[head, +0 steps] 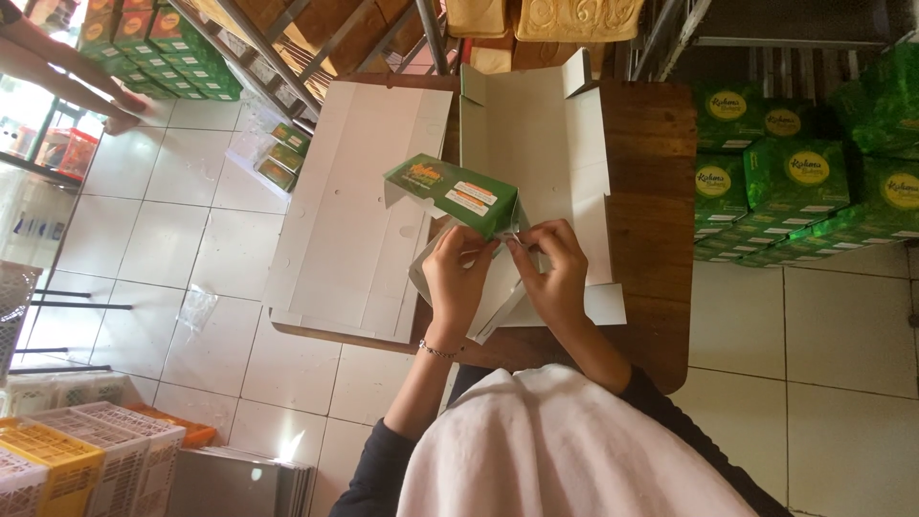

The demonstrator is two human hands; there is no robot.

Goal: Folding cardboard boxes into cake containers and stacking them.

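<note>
A green carton box (450, 191) with orange labels is held above a small wooden table (646, 201). My left hand (458, 278) grips the box's near end from below. My right hand (553, 268) pinches the same end's white flap beside it. Both hands meet at that end. A thin bracelet circles my left wrist. Under the box lie flat white cardboard sheets (354, 211), unfolded, covering most of the tabletop.
Stacks of green boxes (804, 182) fill the floor at right. More green boxes (153, 48) sit on a shelf at top left, where another person's hand (120, 110) reaches. Yellow, white and orange plastic crates (77, 460) stand at bottom left on white tiles.
</note>
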